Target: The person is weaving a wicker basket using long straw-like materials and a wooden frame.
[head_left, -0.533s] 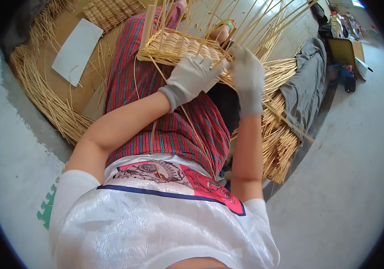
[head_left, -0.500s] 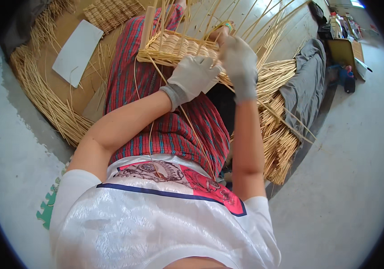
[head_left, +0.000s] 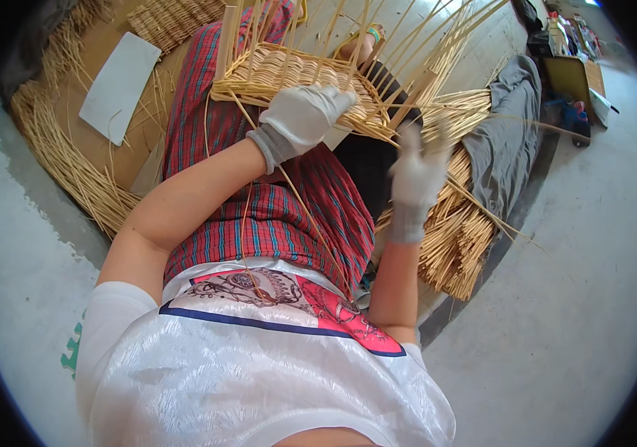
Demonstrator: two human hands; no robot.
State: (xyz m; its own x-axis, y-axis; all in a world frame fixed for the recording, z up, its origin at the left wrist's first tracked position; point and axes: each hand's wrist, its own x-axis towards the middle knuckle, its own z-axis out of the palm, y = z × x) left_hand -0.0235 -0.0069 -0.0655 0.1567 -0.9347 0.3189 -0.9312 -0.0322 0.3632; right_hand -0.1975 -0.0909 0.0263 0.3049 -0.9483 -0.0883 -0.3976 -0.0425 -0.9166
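A partly woven wicker basket point(head_left: 300, 71) rests across my lap, with long upright stakes rising from its pale woven base. My left hand point(head_left: 305, 118), in a white glove with a grey cuff, is closed on the near edge of the basket. To the right of the basket's near corner is my right hand point(head_left: 416, 175), gloved the same way. It is raised and apart from the weave, and motion smears its fingers. Whether it holds a strand cannot be made out. A loose wicker strand point(head_left: 300, 200) hangs from the basket over my lap.
Bundled wicker rods point(head_left: 456, 253) lie at the right beside a grey cloth point(head_left: 508, 138). More rods point(head_left: 72, 160) curve along the left. A white sheet point(head_left: 119, 88) and a woven piece point(head_left: 173, 28) lie at the upper left. A dark open box point(head_left: 565, 78) stands far right.
My right hand has moved off the basket, down and to the right. My left hand stays on the edge, and the basket sits slightly further left in view.
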